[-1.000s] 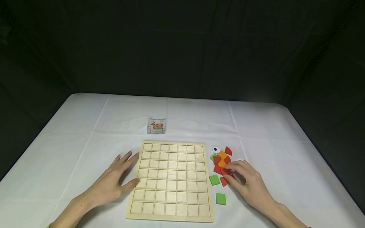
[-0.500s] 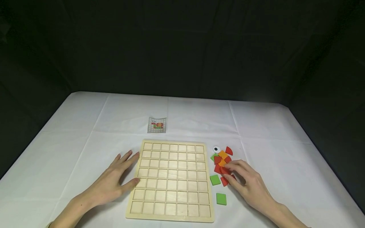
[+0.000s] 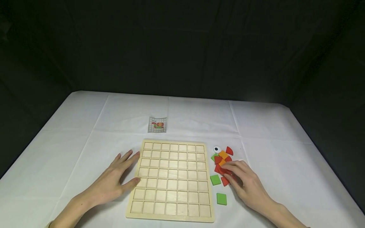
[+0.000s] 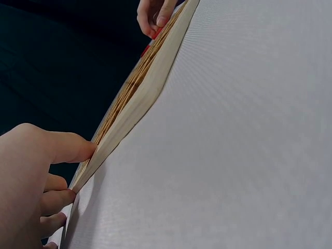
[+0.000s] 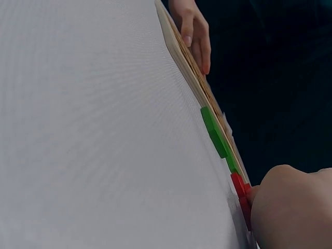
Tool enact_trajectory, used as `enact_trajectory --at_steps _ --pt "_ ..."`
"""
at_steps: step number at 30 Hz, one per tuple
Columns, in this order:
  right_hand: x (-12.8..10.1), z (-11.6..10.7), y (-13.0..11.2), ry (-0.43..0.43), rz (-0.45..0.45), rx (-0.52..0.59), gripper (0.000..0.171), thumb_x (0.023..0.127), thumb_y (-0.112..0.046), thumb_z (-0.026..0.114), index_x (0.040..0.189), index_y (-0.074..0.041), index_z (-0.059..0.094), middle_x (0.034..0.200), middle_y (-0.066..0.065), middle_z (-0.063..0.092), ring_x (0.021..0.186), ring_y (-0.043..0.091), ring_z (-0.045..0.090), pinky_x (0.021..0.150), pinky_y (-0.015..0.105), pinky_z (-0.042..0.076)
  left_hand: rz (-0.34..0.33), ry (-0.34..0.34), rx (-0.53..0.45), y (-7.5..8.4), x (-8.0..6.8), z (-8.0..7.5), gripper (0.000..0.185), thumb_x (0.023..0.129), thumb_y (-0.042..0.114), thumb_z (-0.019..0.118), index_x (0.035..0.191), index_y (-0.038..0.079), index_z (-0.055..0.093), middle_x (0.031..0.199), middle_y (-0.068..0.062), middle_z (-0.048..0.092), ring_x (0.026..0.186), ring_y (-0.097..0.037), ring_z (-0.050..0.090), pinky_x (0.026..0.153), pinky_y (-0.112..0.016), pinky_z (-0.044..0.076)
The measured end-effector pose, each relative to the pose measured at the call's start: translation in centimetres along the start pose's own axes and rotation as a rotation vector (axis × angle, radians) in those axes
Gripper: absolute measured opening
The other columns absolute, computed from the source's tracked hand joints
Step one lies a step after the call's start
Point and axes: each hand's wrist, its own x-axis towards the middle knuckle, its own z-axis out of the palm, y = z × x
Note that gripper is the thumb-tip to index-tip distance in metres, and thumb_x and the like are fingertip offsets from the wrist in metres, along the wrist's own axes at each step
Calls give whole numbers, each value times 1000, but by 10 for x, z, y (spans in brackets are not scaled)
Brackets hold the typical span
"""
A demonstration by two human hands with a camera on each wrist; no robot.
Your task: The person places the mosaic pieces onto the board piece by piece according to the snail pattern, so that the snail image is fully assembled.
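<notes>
I saw the white tabletop [image 3: 85, 152] under both hands. The wooden grid board [image 3: 171, 180] lay between them. My left hand [image 3: 114, 182] lay flat and spread, thumb against the board's edge. My right hand [image 3: 246, 185] curled its fingertips on a red piece [image 3: 223, 171] in the pile [image 3: 222, 160] just beyond it, seemingly pinching it. Two green squares [image 3: 221, 199] sat beside that hand.
</notes>
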Motion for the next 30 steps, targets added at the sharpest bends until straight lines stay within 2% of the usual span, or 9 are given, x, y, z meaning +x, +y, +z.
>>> enact_trajectory --at_steps 6,11,15,18,21,30 --pt "1 1 2 9 -51 1 36 81 -1 78 115 -12 72 113 -4 64 104 9 53 88 7 42 -2 1 5 0 0 -1 76 94 42 67 157 15 34 162 -17 29 150 -46 18 121 -66 15" --pt "1 1 2 -2 -37 -19 35 81 -7 80 115 -11 72 111 -6 60 102 7 47 76 13 41 -6 1 4 1 0 0 76 94 41 67 157 15 34 162 -17 29 150 -47 18 120 -67 16" --pt "0 0 2 -20 -36 -29 35 83 -9 80 116 -13 73 115 -8 60 105 7 47 82 12 41 -5 -3 -1 0 1 1 76 93 41 68 156 14 34 162 -18 29 150 -47 19 120 -66 16" --pt "1 0 3 -42 -68 9 37 84 -2 76 118 -15 72 122 -7 63 109 7 49 93 9 40 -6 -7 -10 0 1 1 76 94 41 67 157 14 34 162 -18 29 150 -46 18 120 -67 16" --pt "2 0 5 -47 -113 65 41 82 7 72 117 -14 73 124 -3 66 109 8 52 97 6 39 -5 -10 -17 0 1 1 76 94 42 67 157 15 33 162 -18 29 150 -47 18 120 -68 16" --pt "10 2 7 -16 -199 117 40 78 7 76 112 -13 75 122 0 70 100 6 54 83 8 43 -5 -6 -14 -1 1 1 76 94 43 66 157 16 33 162 -17 29 150 -47 17 119 -68 16"
